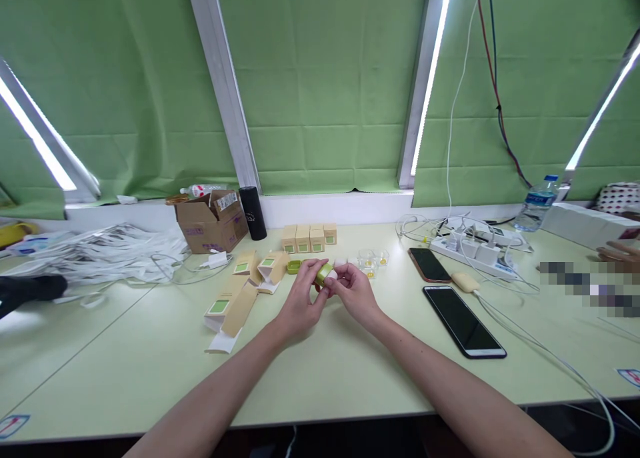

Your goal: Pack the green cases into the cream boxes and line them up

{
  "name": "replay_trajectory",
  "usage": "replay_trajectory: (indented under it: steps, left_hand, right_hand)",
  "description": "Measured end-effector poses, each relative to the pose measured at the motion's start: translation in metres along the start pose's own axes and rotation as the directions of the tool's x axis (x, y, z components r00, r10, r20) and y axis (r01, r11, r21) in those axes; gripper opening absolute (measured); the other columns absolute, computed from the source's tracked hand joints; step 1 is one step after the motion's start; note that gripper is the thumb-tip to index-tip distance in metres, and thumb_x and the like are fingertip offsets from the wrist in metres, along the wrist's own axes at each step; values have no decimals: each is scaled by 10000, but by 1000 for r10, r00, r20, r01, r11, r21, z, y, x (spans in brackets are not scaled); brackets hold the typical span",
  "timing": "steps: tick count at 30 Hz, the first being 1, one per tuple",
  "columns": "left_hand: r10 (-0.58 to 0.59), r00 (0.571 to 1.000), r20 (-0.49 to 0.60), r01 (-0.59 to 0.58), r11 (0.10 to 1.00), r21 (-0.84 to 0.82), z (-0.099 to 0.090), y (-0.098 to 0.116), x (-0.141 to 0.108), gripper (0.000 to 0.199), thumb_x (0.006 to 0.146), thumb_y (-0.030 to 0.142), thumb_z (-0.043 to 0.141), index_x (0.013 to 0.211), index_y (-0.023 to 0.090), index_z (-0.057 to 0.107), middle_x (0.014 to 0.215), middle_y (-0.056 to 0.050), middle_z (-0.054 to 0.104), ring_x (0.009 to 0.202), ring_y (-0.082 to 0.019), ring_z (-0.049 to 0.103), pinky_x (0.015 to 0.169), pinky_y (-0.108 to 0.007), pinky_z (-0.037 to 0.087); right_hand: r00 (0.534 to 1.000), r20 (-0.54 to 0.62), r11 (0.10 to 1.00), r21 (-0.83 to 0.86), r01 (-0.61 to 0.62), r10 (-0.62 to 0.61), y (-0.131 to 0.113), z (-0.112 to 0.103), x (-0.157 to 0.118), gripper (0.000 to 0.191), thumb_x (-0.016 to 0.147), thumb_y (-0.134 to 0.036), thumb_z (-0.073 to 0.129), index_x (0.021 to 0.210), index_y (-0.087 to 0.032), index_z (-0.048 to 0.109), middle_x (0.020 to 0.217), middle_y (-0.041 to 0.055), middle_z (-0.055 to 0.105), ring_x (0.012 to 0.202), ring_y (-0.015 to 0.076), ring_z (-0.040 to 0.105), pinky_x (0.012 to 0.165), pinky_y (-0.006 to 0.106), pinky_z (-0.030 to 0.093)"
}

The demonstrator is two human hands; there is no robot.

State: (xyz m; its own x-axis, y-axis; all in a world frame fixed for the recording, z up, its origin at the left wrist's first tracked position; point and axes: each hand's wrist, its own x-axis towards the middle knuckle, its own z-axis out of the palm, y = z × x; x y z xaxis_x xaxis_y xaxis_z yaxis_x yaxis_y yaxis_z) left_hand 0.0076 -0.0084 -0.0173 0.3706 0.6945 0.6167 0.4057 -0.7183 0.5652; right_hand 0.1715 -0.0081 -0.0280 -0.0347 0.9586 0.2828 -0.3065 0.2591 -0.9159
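My left hand point(303, 297) is closed around a small green jar point(325, 272) with a white part at its right end. My right hand point(357, 294) has its fingertips closed on that white end, so both hands meet at the jar above the table. Just left of it lies a green lid-like piece point(294, 267). Behind my right hand are small clear containers point(369, 261) with yellow bits inside, and a white piece partly covered by the fingers. Opened cardboard cartons point(231, 306) with green labels lie to the left. Several closed small cartons point(303, 239) stand in a row behind.
Two phones point(464, 321) and a power strip point(475, 255) with cables sit at right. A water bottle point(536, 205) and another person's hand point(620, 253) are farther right. A brown box point(211, 222), black cylinder point(253, 213) and white strips point(105, 253) occupy the back left.
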Motion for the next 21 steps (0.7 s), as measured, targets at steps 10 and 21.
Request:
replay_trajectory:
  steps: [10,21]
  left_hand:
    - [-65,998,11,65,998,17,0,5,-3,521,1037,317,524,1549,268,440,1472,-152,480,1142,-247,636,976,-428,593]
    - [-259,965,-43,228,907,-354,-2,3,8,495,987,456,606,1402,192,551,1199,-125,648,1002,-216,656,874,-370,584]
  right_hand:
    - [1000,12,1000,-21,5,-5,0,-1,-1,484,744,-582,869,897,-211,598,785,18,737,693,198,736,639,350,647]
    - [937,119,801,-490,343,-329,-9,-10,-8,390,884,-429,771,1172,-209,628,1130,107,691,825,198,699,696,350,614]
